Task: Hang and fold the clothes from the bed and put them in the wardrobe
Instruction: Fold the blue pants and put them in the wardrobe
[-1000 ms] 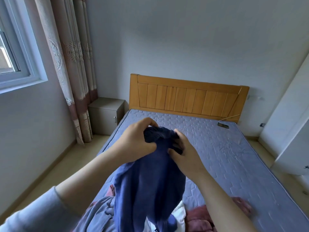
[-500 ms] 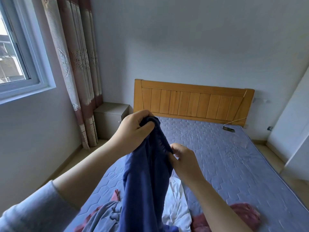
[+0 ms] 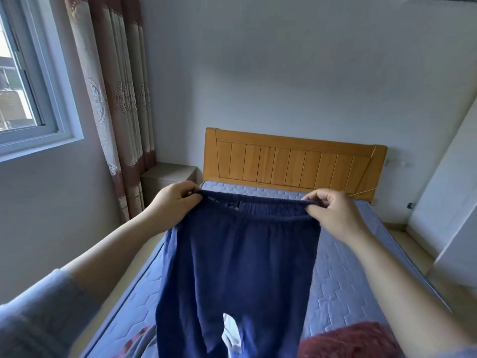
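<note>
A pair of navy blue trousers (image 3: 242,267) hangs in the air over the bed (image 3: 343,275), its elastic waistband stretched wide. My left hand (image 3: 173,202) grips the waistband's left end and my right hand (image 3: 333,213) pinches its right end. Both legs hang down toward the mattress. Below them lie more clothes: a dark red fuzzy garment (image 3: 348,342) at the bottom right, a white piece (image 3: 232,332) seen between the trouser legs, and a grey-blue garment (image 3: 139,344) at the bottom left.
The wooden headboard (image 3: 294,164) stands against the far wall. A bedside cabinet (image 3: 167,179) and curtains (image 3: 116,99) are at the left, under a window (image 3: 23,81). A white wardrobe panel (image 3: 449,202) rises at the right edge.
My hands have moved apart, spreading the bunched trousers out by the waistband. The camera has tilted up a little.
</note>
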`<state>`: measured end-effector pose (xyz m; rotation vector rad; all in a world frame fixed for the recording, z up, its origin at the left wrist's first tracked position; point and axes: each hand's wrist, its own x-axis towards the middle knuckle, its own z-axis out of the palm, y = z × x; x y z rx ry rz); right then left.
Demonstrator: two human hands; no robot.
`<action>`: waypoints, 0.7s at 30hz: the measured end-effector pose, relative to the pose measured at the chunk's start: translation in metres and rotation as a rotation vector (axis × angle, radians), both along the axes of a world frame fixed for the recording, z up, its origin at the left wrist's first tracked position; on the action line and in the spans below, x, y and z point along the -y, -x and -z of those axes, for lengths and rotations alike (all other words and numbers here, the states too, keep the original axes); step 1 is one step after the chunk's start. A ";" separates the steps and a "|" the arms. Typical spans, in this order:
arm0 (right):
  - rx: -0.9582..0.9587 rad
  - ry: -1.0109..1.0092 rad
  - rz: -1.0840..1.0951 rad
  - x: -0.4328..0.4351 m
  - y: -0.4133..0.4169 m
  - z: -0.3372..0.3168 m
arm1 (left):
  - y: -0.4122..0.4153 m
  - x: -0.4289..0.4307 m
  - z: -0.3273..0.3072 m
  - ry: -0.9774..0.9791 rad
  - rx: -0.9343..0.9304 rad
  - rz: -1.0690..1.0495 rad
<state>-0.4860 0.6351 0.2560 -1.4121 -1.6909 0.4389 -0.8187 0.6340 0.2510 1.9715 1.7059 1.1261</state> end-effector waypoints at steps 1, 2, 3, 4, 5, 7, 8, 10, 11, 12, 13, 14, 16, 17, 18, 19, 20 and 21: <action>0.030 -0.008 0.009 -0.002 -0.003 -0.006 | 0.000 0.000 0.000 -0.003 -0.031 0.028; 0.059 -0.013 0.018 -0.003 -0.005 -0.010 | 0.000 0.000 -0.001 -0.007 -0.057 0.058; 0.079 -0.013 0.021 -0.003 -0.007 -0.014 | 0.000 0.001 -0.003 -0.009 -0.075 0.089; 0.091 -0.009 0.015 -0.003 -0.008 -0.017 | 0.001 0.001 -0.003 -0.017 -0.097 0.120; 0.101 -0.005 0.004 -0.004 -0.010 -0.019 | 0.001 0.001 -0.004 -0.035 -0.129 0.148; 0.129 -0.014 -0.016 -0.003 -0.012 -0.023 | -0.001 0.002 -0.007 -0.092 -0.202 0.183; 0.147 -0.029 -0.031 -0.003 -0.013 -0.026 | -0.002 0.001 -0.008 -0.126 -0.227 0.188; 0.192 -0.086 -0.094 -0.001 -0.014 -0.032 | -0.002 0.000 -0.011 -0.202 -0.257 0.186; 0.212 -0.123 -0.132 0.000 -0.014 -0.035 | -0.001 0.000 -0.014 -0.234 -0.274 0.191; 0.224 -0.154 -0.166 0.001 -0.014 -0.038 | 0.000 0.000 -0.016 -0.260 -0.299 0.200; 0.222 -0.170 -0.193 0.001 -0.015 -0.041 | 0.001 0.001 -0.020 -0.285 -0.330 0.212; 0.209 -0.172 -0.215 0.001 -0.017 -0.043 | 0.002 0.002 -0.022 -0.306 -0.364 0.220; 0.223 -0.176 -0.222 0.000 -0.019 -0.047 | 0.003 0.004 -0.028 -0.333 -0.410 0.215; 0.269 -0.190 -0.214 0.000 -0.019 -0.048 | 0.003 0.005 -0.029 -0.342 -0.422 0.213; 0.335 -0.212 -0.203 0.000 -0.020 -0.048 | 0.002 0.005 -0.031 -0.350 -0.433 0.214; 0.420 -0.240 -0.187 -0.001 -0.020 -0.048 | 0.001 0.006 -0.033 -0.352 -0.451 0.219; 0.518 -0.270 -0.159 -0.001 -0.020 -0.047 | 0.000 0.005 -0.035 -0.353 -0.471 0.227; 0.617 -0.289 -0.114 -0.002 -0.021 -0.047 | 0.001 0.005 -0.036 -0.357 -0.486 0.238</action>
